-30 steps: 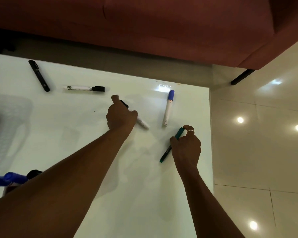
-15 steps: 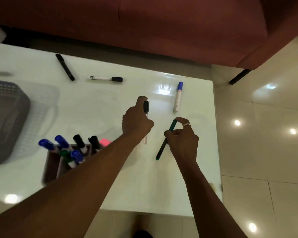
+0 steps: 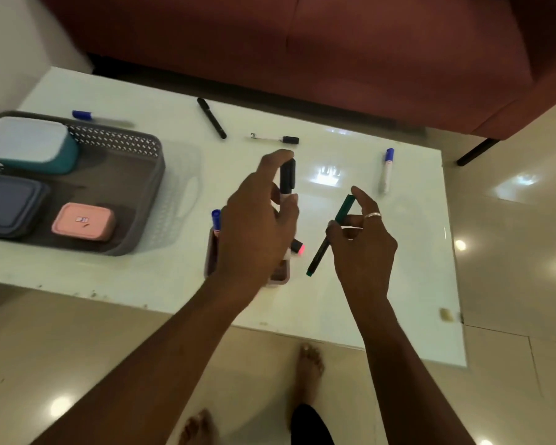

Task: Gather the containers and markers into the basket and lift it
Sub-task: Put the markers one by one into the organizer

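My left hand grips a black-capped white marker upright over a brown marker holder, which it mostly hides. My right hand pinches a dark green marker slanted above the white table. A grey mesh basket at the left holds a teal box with a white lid, a dark blue box and a pink box. Loose on the table lie a black pen, a black-capped marker, a blue-capped marker and another blue-capped marker.
A dark red sofa runs along the far side of the table, with one black leg at the right. Glossy tiled floor lies to the right and near side. My bare feet stand just under the table's near edge.
Both hands lifted their markers off the table and drew them back toward the near side, the left one over the holder. My view swung left and back, bringing the basket and boxes into sight.
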